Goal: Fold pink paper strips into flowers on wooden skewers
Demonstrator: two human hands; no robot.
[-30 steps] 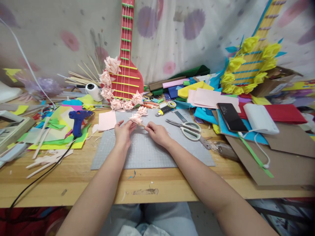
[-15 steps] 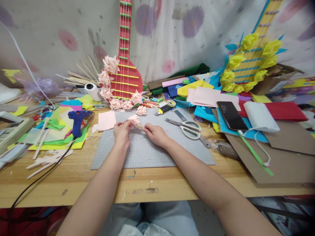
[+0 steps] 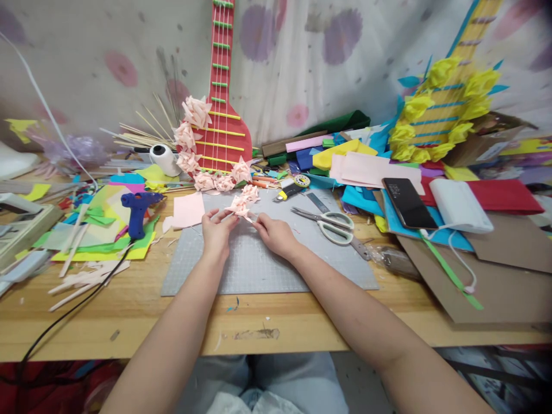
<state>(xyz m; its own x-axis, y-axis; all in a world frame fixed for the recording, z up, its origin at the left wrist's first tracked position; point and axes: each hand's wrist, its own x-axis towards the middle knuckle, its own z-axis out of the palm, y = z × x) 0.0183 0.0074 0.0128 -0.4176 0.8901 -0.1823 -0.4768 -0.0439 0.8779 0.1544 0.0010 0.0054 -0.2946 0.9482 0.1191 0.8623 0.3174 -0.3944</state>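
Between my hands, above the grey cutting mat (image 3: 259, 270), is a pink paper flower (image 3: 237, 206). My left hand (image 3: 218, 227) has its fingers closed on the flower's left side. My right hand (image 3: 271, 230) pinches the flower's lower right end, where a thin stem seems to run; the fingers hide most of it. Just behind it on the mat lies another pink paper flower (image 3: 249, 193). A red paper lute (image 3: 230, 138) with pink flowers along its edge stands behind. A square of pink paper (image 3: 188, 210) lies left of my left hand.
Scissors (image 3: 336, 224) lie on the mat's right side, near a utility knife (image 3: 291, 188). At left a blue glue gun (image 3: 138, 213) stands on coloured sheets, its black cord crossing the table. A phone (image 3: 409, 202) and white power bank (image 3: 459, 204) rest at right.
The flower in my hands has turned and shifted slightly, and its stem end shows differently. My left fingers have spread a little along it. The whole view has moved slightly.
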